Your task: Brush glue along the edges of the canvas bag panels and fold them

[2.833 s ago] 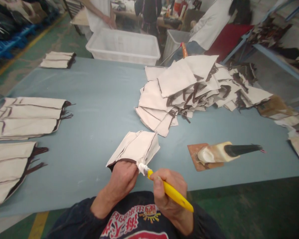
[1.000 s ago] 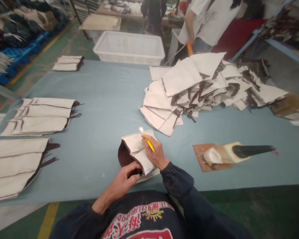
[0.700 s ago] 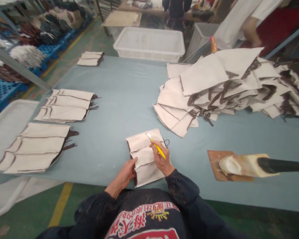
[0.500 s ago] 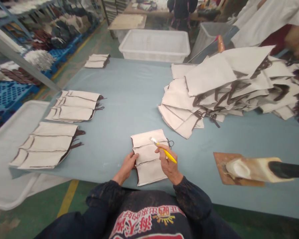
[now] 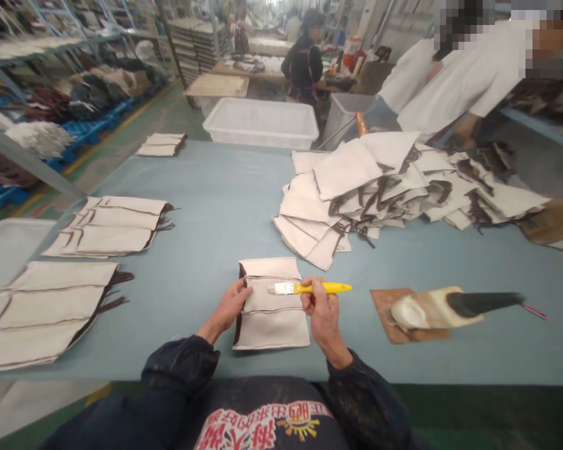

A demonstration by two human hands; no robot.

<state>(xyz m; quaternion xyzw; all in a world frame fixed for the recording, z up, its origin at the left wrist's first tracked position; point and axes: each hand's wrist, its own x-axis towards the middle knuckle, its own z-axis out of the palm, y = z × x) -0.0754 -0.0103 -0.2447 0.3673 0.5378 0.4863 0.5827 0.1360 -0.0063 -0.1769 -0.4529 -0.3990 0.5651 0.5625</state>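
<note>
A cream fabric piece with dark seams and a dark left edge lies flat in front of me on the blue-grey table. My left hand pinches its left edge, thumb on top. My right hand is closed round the yellow handle of a brush. The white ferrule and bristles point left, over the middle panel; whether they touch the fabric I cannot tell. To the right, a pale container with glue-like residue rests on a brown board, a black handle extending from it.
A heap of cream pieces covers the back right. Layered pieces lie along the left side, with more stacks behind. Beyond the far edge stands a white bin. People in white and dark clothing are behind.
The view has tilted up and shifted right. The brush has swung from slanting to nearly level and moved from the top panel to the middle one. My left hand still holds the left edge.
</note>
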